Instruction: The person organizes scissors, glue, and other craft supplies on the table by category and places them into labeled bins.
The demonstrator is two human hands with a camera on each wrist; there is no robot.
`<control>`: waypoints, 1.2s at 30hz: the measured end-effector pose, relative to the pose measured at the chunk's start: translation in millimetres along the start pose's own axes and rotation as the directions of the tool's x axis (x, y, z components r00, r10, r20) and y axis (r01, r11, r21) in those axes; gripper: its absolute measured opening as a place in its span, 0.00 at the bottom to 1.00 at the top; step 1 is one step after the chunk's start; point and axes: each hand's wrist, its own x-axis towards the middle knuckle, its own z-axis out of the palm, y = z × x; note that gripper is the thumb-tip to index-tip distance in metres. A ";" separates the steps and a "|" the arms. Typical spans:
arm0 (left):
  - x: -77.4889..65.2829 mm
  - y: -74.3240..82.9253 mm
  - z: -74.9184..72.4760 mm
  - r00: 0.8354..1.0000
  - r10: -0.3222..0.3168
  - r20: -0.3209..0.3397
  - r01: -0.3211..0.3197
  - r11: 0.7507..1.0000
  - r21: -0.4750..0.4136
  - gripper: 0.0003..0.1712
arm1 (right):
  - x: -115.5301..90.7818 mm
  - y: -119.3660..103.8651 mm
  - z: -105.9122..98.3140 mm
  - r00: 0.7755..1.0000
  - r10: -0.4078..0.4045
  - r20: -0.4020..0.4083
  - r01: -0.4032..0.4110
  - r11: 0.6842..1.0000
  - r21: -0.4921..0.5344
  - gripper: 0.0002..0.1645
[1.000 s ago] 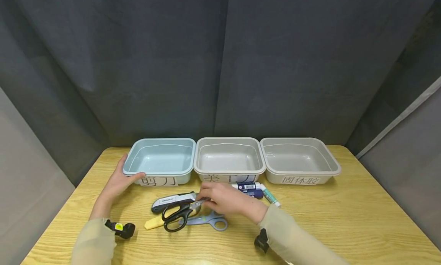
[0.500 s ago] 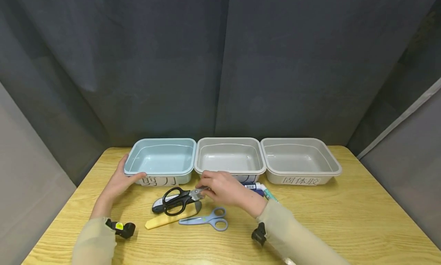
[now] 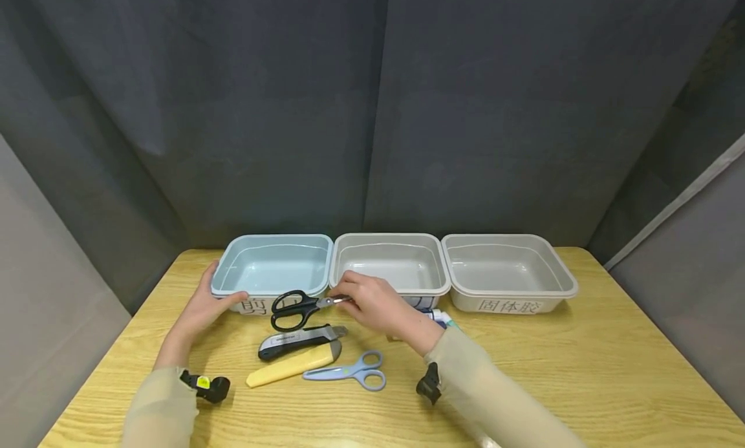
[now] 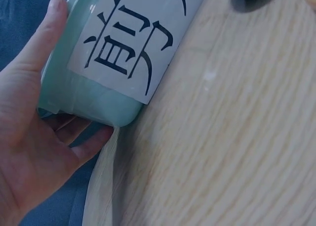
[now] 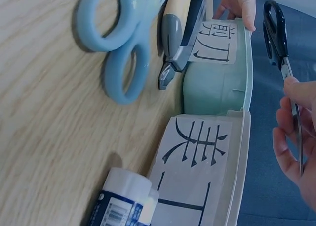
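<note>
My right hand (image 3: 375, 306) pinches black-handled scissors (image 3: 293, 312) by the blades, with the handles pointing left. They are lifted off the table, in front of the light blue bin (image 3: 270, 270). In the right wrist view the same scissors stand edge-on, above the bins' rims. My left hand (image 3: 204, 309) grips the light blue bin's near left corner, its thumb on the front rim. The left wrist view shows the fingers round the side, by a paper label (image 4: 126, 45). A grey-and-black utility knife (image 3: 302, 341), a yellow utility knife (image 3: 293, 365) and light blue scissors (image 3: 349, 372) lie on the table.
Two pale grey bins, a middle one (image 3: 388, 267) and a right one (image 3: 505, 267), stand in a row beside the blue bin. Glue sticks (image 5: 121, 201) lie before the middle bin, partly hidden by my right arm in the head view. A dark curtain (image 3: 279, 112) hangs behind.
My right hand has raised the black-handled scissors off the utility knives and moved them away from me, up toward the blue bin's front. My left hand keeps its place on the bin.
</note>
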 end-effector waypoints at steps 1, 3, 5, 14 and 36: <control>-0.1 -0.1 0.2 1.000 -0.003 0.000 0.003 1.000 0.001 0.61 | 1.2 0.1 -0.3 1.000 0.012 0.000 -0.012 1.000 0.003 0.10; -0.4 0.0 0.6 1.000 -0.009 0.001 0.009 1.000 0.001 0.61 | 3.3 0.3 -0.2 0.999 0.032 -0.006 -0.032 0.999 0.009 0.09; -0.5 0.1 0.5 1.000 -0.013 -0.001 0.013 1.000 0.004 0.61 | 5.8 0.9 0.4 0.999 0.045 -0.014 -0.045 0.999 0.007 0.09; -0.3 1.0 0.7 1.000 -0.025 -0.001 0.025 1.000 0.020 0.63 | 14.3 3.4 3.3 0.993 0.108 -0.039 -0.106 0.993 0.043 0.10; 0.4 -2.3 2.5 1.000 -0.024 -0.004 0.024 1.000 -0.016 0.63 | 40.6 -1.2 18.3 0.976 0.219 0.001 -0.219 0.976 0.004 0.09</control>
